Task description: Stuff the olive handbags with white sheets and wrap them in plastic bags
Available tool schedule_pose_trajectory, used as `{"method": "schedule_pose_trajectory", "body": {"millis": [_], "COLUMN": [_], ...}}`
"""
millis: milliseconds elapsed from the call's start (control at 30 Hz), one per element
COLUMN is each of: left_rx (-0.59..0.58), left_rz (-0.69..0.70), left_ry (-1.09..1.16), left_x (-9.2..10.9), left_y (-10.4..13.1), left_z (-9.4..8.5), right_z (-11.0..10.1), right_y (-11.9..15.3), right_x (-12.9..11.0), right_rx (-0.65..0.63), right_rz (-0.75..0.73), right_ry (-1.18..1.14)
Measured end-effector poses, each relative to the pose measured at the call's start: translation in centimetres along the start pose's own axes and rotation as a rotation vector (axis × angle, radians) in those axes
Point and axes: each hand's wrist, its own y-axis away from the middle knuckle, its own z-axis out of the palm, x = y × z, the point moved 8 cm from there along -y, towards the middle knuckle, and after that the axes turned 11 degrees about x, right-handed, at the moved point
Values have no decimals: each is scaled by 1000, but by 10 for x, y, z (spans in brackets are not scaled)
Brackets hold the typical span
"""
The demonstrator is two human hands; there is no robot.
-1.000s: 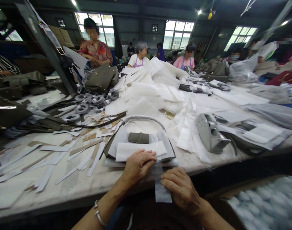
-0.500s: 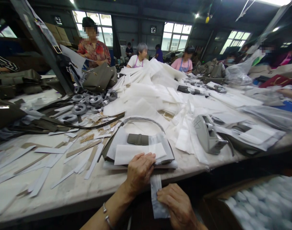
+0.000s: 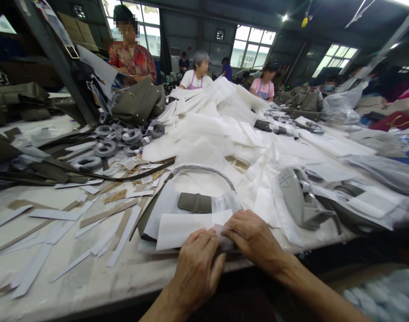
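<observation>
A handbag [image 3: 147, 219] with a wrapped, arched handle [image 3: 204, 168] lies in front of me at the table edge. Thin white sheeting covers it, and a dark olive flap tab [image 3: 195, 203] shows through. Across its lower part lies a white foam sheet [image 3: 177, 226]. My left hand [image 3: 200, 259] rests on that sheet, fingers flat and thumb apart. Close beside it, my right hand [image 3: 253, 230] has its fingers closed on a translucent strip [image 3: 226, 241] at the bag's lower front. The fingers partly hide the strip.
White and brown paper strips [image 3: 63, 214] litter the left. Wrapped strap rings [image 3: 105, 148] and a heap of white foam sheets [image 3: 207, 127] lie behind. A grey tape dispenser [image 3: 294, 197] stands right. Co-workers, including a person in a red patterned shirt [image 3: 132, 62], are across the table.
My right hand has risen from below the table edge to the bag's front, bringing the translucent strip up. My left hand has shifted slightly down, staying on the foam sheet.
</observation>
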Motion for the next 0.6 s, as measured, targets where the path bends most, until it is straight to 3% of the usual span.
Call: {"method": "schedule_pose_trajectory", "body": {"millis": [233,600], "left_rx": [178,18], "left_rz": [-67,227], "left_ry": [-114,-149], "left_x": [-8,7], "left_y": [-3,0], "left_z": [2,3], "right_z": [33,45], "right_y": [-6,4], "right_x": [42,61], "right_rx": [-187,-146], "right_rz": [379,599], "right_ry": [-123,-249]}}
